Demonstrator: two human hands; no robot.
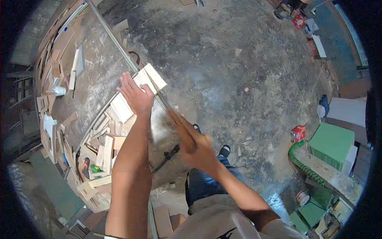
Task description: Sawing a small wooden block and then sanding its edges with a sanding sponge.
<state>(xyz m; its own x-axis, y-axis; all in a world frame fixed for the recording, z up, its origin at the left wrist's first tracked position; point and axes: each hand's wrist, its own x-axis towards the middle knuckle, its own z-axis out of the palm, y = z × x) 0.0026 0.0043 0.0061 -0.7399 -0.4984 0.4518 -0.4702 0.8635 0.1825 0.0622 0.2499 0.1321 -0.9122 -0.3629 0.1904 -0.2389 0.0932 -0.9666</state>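
Note:
My left hand (137, 95) lies flat with its fingers stretched over pale wooden strips (146, 78) at the corner of a worn metal-topped table. Its thumb rests across the strips, whose far ends jut past the table edge. Closer to me and to the right, my right hand (195, 149) is beside a narrow metal rail (161, 100). Motion blurs this hand, and its long brown outline points toward the strips. Whether it holds a piece of wood there cannot be made out.
Loose wooden offcuts (104, 153) are heaped below the table (101, 51), left of my forearm. A white cup (59, 91) stands among scraps at the far left. On the right are a green box (332, 144), a coiled green hose (302, 165) and a red container (298, 133).

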